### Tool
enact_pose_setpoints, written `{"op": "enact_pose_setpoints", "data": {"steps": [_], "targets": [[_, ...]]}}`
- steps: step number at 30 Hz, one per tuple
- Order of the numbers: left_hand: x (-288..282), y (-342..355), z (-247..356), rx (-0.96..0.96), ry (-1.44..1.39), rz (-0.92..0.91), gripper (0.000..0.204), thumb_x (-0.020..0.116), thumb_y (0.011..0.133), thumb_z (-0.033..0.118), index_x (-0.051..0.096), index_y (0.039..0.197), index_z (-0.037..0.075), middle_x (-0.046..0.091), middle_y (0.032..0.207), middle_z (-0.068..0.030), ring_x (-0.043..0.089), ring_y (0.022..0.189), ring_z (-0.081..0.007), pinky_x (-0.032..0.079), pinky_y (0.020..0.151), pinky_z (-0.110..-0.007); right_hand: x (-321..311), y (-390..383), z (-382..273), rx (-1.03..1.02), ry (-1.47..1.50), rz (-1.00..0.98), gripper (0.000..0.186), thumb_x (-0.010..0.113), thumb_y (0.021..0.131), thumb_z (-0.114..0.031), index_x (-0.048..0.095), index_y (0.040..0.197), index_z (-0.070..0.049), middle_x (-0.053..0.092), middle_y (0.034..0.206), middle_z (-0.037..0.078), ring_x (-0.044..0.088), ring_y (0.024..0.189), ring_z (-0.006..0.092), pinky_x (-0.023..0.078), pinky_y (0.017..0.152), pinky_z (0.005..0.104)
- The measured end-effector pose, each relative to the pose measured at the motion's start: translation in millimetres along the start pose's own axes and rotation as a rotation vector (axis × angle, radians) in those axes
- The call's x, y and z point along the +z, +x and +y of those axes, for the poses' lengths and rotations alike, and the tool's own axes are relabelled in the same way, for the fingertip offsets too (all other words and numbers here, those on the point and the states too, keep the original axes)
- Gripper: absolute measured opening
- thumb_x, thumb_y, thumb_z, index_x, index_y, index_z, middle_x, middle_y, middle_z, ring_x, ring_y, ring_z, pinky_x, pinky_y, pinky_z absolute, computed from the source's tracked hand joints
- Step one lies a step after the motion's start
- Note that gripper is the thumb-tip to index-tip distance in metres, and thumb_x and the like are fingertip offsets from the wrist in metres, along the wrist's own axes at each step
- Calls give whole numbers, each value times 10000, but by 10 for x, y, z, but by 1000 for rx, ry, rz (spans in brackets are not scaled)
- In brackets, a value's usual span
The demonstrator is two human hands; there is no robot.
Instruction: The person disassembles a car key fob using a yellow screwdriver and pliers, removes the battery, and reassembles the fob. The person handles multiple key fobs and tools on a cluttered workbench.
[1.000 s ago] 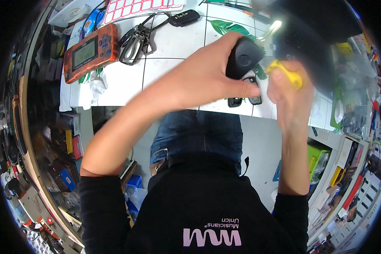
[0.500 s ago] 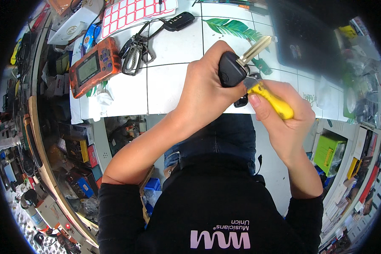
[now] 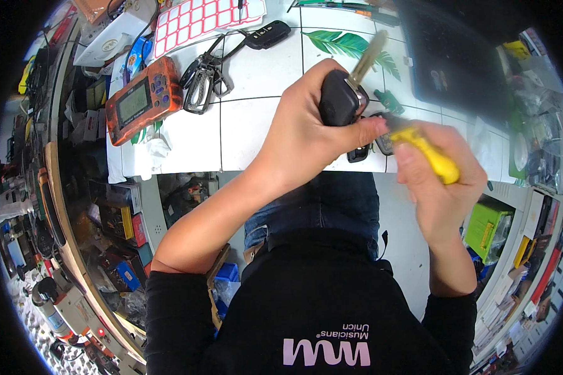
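**White tabletop (image 3: 250, 134), black car key (image 3: 339, 100) held above it, yellow-handled tool (image 3: 433, 154) alongside**

Over the tabletop's near part, right of its middle, the black car key is grasped by the left hand (image 3: 303, 125), thumb on the near side and fingers wrapped round its head. Its metal blade (image 3: 368, 57) points toward the far edge, leaning right. The key looks light and stiff; the smooth plastic head may be a little slippery, and any seam in the casing is probably its fragile part. The head's broad sides seem the best place to take hold. The right hand (image 3: 444, 172) clasps the yellow-handled tool, its shaft directed toward the left thumb.

Near the tabletop's near edge, below the hands, lies a small dark piece (image 3: 358, 154). Toward the left end rests an orange handheld tester (image 3: 145, 100), with a key bunch (image 3: 200, 78) just beside it. Nearer the far edge are a black remote (image 3: 268, 35) and a red-and-white label sheet (image 3: 197, 24).

The left hand hides part of the key's head. Blur softens the blade, the right hand and the tool's tip, so whether the tip touches anything cannot be told. The left thumb crowds the dark piece, whose full shape is unclear.
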State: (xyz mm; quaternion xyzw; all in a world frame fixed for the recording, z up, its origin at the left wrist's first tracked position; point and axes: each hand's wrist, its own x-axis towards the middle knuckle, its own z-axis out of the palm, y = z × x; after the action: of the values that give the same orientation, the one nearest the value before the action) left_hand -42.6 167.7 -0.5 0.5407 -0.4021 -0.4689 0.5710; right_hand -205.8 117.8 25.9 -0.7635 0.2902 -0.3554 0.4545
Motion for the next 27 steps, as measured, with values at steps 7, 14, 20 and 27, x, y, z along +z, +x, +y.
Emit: {"op": "enact_pose_setpoints", "data": {"steps": [7,14,20,27], "targets": [[10,-9,-29,6,-202,-123,243,672,793,131,452,834,37,495,614,-39,444,406,-79,348,354,-197,-8,-34,-88,208,158,77,178,693,777,-63,627,921,18,619,765,48,547,627,56,419,557,161],[17,66,69,-270,-481,-34,408,368,923,488,364,793,102,392,581,-30,324,356,-78,244,321,-202,23,-62,-63,320,218,46,219,681,794,-98,613,965,21,606,762,52,541,588,62,415,519,164],[2,82,58,-315,-667,-37,670,263,887,635,408,627,35,403,538,-51,340,374,-94,272,346,-224,63,-90,-81,369,265,-30,234,623,840,-135,599,987,46,607,773,64,546,585,63,421,516,163],[58,72,61,-288,-622,-31,582,207,878,652,360,807,95,372,584,-42,247,341,-68,194,326,-198,96,-88,-85,298,184,-54,242,573,866,-160,588,996,44,591,721,71,495,534,54,380,478,168]]}}
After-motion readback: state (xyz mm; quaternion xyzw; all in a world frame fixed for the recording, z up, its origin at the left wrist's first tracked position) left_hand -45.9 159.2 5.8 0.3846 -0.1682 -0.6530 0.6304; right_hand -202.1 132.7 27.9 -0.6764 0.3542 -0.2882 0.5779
